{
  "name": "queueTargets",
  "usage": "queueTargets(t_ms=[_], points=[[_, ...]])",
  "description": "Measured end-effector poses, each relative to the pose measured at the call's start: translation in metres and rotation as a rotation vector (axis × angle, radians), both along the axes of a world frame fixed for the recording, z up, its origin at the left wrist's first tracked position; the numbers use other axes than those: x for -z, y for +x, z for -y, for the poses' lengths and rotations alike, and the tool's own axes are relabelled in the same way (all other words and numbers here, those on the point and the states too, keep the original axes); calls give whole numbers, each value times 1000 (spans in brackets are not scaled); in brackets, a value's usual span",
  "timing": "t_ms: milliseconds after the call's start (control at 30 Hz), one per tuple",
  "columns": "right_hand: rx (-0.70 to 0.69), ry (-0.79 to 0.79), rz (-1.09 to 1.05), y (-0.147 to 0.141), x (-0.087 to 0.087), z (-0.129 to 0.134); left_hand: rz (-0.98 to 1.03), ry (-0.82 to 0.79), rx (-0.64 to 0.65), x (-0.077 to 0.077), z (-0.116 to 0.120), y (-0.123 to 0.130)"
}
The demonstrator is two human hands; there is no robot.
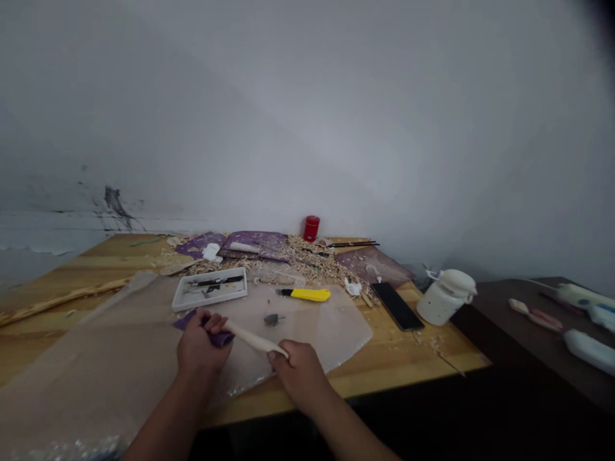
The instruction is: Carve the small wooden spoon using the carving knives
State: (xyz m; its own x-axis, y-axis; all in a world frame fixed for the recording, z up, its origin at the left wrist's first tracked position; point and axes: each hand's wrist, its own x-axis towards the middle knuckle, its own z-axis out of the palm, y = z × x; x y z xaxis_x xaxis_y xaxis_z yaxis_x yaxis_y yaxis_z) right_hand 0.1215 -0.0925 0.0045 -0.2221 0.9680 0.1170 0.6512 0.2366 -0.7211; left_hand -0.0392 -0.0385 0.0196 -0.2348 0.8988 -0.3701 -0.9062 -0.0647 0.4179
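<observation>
A pale, smooth carved wooden stick [254,339] lies slantwise between my two hands, just above the plastic sheet. My left hand [202,339] is closed around a folded purple sheet [221,339], which looks like sandpaper, and its fingers meet the stick's far end. The thicker near end sits in my right hand [300,371], thumb pressed on top. Beyond the hands lie a small grey pointed bit [273,319] and a yellow utility knife [310,294]. A white tray [177,301] with dark tools and blades stands behind my left hand.
Wood shavings [317,262] cover the table's back, around purple sheets [254,243] and a red canister [311,228]. At the right are a black phone [398,306] and a white lidded jar [444,298]. A long wooden stick [67,298] lies left.
</observation>
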Motion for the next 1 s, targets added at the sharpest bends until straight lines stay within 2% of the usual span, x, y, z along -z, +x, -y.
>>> queueTargets(t_ms=[100, 233, 500, 667, 800, 1000], points=[[22, 76, 115, 9, 8, 2, 47, 62, 6, 0, -2, -11], [37, 139, 145, 7, 13, 9, 97, 25, -9, 2, -2, -11], [14, 164, 273, 3, 10, 18, 58, -11, -86, -5, -1, -8], [1, 201, 348, 3, 4, 19, 32, 26, -77, -2, -1, -9], [-30, 241, 409, 1, 0, 21, 31, -3, -87, -3, -1, -6], [-36, 218, 346, 0, -2, 18, 98, -19, -27, -9, -4, -4]])
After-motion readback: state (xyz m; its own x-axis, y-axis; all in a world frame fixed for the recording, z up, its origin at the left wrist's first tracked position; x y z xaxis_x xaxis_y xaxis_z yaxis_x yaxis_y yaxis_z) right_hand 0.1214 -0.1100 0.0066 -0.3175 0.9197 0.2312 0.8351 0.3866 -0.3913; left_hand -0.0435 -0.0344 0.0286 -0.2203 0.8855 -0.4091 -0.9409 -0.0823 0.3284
